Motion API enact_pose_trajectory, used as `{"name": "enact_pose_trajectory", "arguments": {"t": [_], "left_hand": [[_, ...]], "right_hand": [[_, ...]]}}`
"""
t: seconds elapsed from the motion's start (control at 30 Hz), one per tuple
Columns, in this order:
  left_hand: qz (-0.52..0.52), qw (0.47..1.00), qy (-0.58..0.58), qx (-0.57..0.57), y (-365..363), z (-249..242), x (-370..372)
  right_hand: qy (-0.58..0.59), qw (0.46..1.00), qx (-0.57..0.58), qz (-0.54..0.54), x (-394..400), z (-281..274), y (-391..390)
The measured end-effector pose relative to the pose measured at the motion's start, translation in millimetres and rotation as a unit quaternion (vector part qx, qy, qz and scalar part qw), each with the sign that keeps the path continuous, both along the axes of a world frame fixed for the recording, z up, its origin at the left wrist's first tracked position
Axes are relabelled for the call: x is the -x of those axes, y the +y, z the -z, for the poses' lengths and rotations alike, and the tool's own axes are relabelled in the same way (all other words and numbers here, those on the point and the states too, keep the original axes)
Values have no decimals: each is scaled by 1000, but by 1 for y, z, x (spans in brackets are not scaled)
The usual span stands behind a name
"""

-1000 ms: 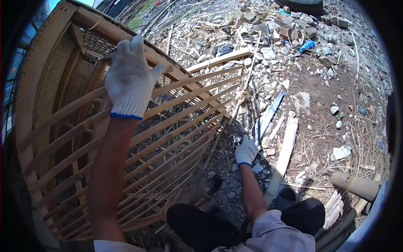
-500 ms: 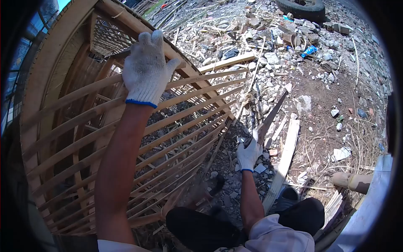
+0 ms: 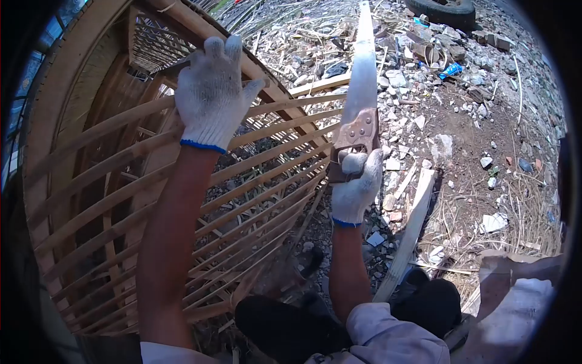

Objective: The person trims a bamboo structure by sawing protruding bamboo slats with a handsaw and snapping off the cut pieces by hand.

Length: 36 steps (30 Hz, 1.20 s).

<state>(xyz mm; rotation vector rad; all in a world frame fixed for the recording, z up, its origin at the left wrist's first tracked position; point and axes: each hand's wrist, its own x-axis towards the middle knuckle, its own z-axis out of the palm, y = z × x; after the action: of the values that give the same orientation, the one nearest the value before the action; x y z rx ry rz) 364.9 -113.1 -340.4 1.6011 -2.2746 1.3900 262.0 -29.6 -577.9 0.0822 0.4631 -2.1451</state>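
Observation:
My left hand [image 3: 212, 91], in a white knit glove with a blue cuff, is closed over a wooden bar [image 3: 254, 84] at the upper part of a slatted wooden frame [image 3: 267, 79]. Its fingertips are partly hidden, and the bar's end shows by the thumb. Long curved slats [image 3: 139, 145] fan out beneath that hand and forearm. In my right hand [image 3: 357, 188], gloved the same way, is the brown handle of a handsaw [image 3: 362, 79]. The saw points up and away from me, its blade bright in the sun, just right of the slat ends.
Rubble [image 3: 397, 79] and dry stalks cover the ground. A pale plank [image 3: 412, 227] lies right of my right arm, another wooden strip [image 3: 324, 85] behind the saw. A tyre [image 3: 445, 13] lies at the far end. A brown and whitish shape [image 3: 509, 303] stands at lower right.
My right hand has risen and swung the saw from a low, rightward slant to nearly upright. My left hand stays on the bar. The shape at lower right looks larger now.

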Motion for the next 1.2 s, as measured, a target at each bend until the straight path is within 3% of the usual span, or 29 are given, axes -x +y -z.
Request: {"name": "enact_pose_trajectory", "arguments": {"t": [0.07,0.13,0.17,0.27,0.4,0.53,0.77,0.9,0.97,1.07,1.13,1.2], "left_hand": [[21,999,-29,17,4,4,3],[83,993,-64,58,5,11,-4],[168,983,-45,57,6,22,-7],[74,991,-103,-36,9,50,0],[5,995,-99,-21,-2,60,12],[23,989,-140,51,-22,75,4],[-24,985,-161,56,-23,78,7],[-56,982,-169,58,-23,81,7],[-39,982,-167,79,-27,82,2],[-171,960,-218,43,-17,77,21],[-158,964,-207,47,-21,82,14],[-145,962,-223,62,-26,82,6]], "right_hand": [[104,994,26,-18,-24,41,-4],[110,994,0,-11,-47,31,-2],[111,994,-16,-10,-60,26,0],[119,992,-12,-37,-77,23,3],[134,988,-52,-63,-97,31,5],[113,989,-52,-77,-105,32,6],[73,991,-56,-99,-104,42,20],[174,980,-81,-50,-108,41,23],[152,984,-64,-68,-106,44,34],[177,981,-66,-39,-102,30,23],[237,965,-104,-51,-90,13,7],[189,976,-90,-56,-99,12,7]]}}
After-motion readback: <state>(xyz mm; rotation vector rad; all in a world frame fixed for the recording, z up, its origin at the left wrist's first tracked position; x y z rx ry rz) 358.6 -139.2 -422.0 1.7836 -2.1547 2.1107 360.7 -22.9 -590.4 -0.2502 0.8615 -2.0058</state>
